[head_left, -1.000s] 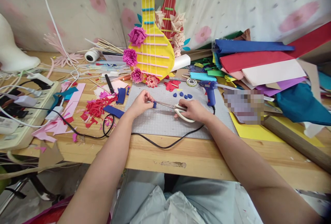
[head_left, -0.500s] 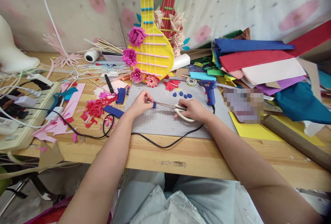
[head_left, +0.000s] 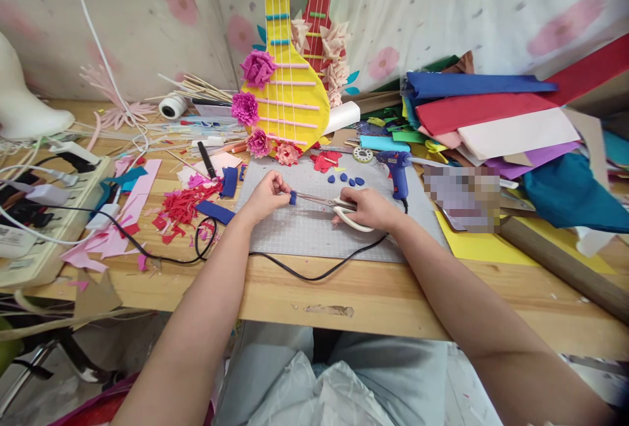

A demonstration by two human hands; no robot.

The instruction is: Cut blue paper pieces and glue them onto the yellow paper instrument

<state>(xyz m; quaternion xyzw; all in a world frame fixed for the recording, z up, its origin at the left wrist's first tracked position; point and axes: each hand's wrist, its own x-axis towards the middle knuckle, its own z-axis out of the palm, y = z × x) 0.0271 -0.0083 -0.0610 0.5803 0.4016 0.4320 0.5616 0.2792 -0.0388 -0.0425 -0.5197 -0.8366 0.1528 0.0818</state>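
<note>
My left hand (head_left: 265,195) pinches a small blue foam piece (head_left: 293,198) over the grey cutting mat (head_left: 304,232). My right hand (head_left: 367,208) grips white-handled scissors (head_left: 339,206), whose blades reach left and meet the blue piece. Several cut blue petals (head_left: 346,179) lie on the mat just behind the scissors. A blue glue gun (head_left: 399,170) stands to the right of my right hand, its black cord (head_left: 314,275) running across the mat's front.
A yellow foam lute (head_left: 287,85) with pink flowers and a red one (head_left: 322,13) lean on the wall. Coloured foam sheets (head_left: 491,118) pile at the right. Red scraps (head_left: 184,206), pink paper, a power strip (head_left: 54,216) and cables crowd the left.
Both hands stay where they were with the blue piece and scissors; the view has shifted only slightly.
</note>
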